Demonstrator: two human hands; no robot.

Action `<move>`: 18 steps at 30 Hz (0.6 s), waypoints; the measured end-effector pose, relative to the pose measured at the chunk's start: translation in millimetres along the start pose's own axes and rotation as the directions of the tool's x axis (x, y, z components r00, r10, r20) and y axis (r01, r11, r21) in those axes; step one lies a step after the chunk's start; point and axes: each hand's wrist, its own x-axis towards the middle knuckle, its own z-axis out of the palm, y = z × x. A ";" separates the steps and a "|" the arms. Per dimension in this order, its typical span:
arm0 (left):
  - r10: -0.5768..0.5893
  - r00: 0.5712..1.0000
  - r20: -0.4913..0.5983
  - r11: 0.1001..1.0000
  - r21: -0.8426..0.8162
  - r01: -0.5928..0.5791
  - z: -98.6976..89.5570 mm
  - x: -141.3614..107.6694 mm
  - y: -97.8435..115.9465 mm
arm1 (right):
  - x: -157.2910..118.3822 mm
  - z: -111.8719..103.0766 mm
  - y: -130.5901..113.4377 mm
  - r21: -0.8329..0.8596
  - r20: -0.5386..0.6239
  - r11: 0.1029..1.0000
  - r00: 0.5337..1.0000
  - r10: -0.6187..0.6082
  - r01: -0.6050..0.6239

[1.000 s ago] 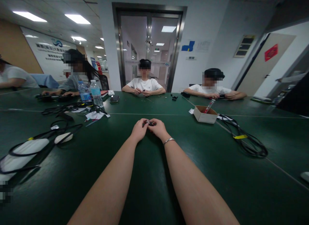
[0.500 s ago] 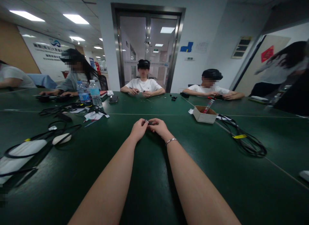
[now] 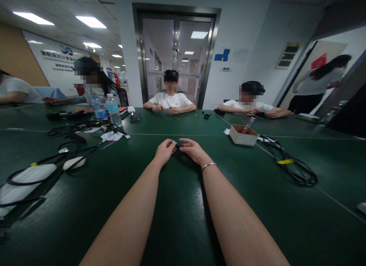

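Observation:
Over the green table [image 3: 183, 205], both my hands meet around a small black object with a silvery end [image 3: 178, 146], too small to name. My left hand [image 3: 165, 151] pinches it near the silvery end between thumb and fingers. At its dark end is my right hand [image 3: 195, 150], fingers stretched and apart, with the thumb close to the object; whether it touches is hard to see. A silvery bracelet [image 3: 208, 165] circles my right wrist.
To the right stand an open cardboard box [image 3: 243, 138] and a coiled black cable [image 3: 297, 172]. On the left lie tangled cables [image 3: 71, 148], a white mouse [image 3: 74, 163] and water bottles [image 3: 113, 111]. Several people sit across the table; another person [image 3: 317, 81] stands at far right.
My right hand has shifted slightly right and its fingers have loosened and straightened, showing more of the black object. My left hand keeps its hold. The standing person has moved left and straightened somewhat.

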 end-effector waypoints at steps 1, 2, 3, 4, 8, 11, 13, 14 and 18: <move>-0.007 1.000 -0.008 1.000 -0.021 0.006 0.1 -0.6 1.9 | 1.3 -0.9 1.3 0.017 0.003 1.000 1.000 -0.010 0.010; -0.016 1.000 -0.016 0.999 -0.039 0.015 0.2 -1.1 3.5 | 2.8 -1.7 2.6 0.039 0.001 0.999 1.000 -0.023 0.023; -0.026 0.999 -0.022 0.998 -0.052 0.025 0.1 -1.6 4.8 | 4.3 -2.4 3.8 0.061 -0.004 0.998 0.999 -0.034 0.034; -0.035 0.999 -0.024 0.998 -0.059 0.033 0.0 -2.0 5.3 | 5.7 -2.9 4.8 0.080 -0.013 0.996 0.999 -0.041 0.042; 0.003 1.000 0.017 1.000 -0.001 -0.003 -0.6 -1.0 -0.1 | 8.6 -2.6 6.7 0.132 -0.086 0.989 0.995 -0.053 0.064; 0.063 0.996 0.069 0.988 0.138 -0.072 -0.9 0.6 -6.6 | 8.5 -1.6 6.9 0.126 -0.122 0.989 0.990 -0.068 0.084; 0.077 0.993 0.095 0.971 0.219 -0.096 -1.1 1.1 -8.4 | 7.8 -1.2 6.6 0.108 -0.136 0.991 0.989 -0.064 0.079; 0.075 0.992 0.102 0.964 0.245 -0.099 -1.3 1.2 -8.6 | 7.3 -1.1 6.2 0.104 -0.141 0.992 0.988 -0.056 0.071; 0.049 0.996 0.070 0.960 0.270 -0.066 -2.1 1.5 -6.6 | 4.5 -1.9 3.0 0.136 -0.122 0.989 0.992 -0.033 0.050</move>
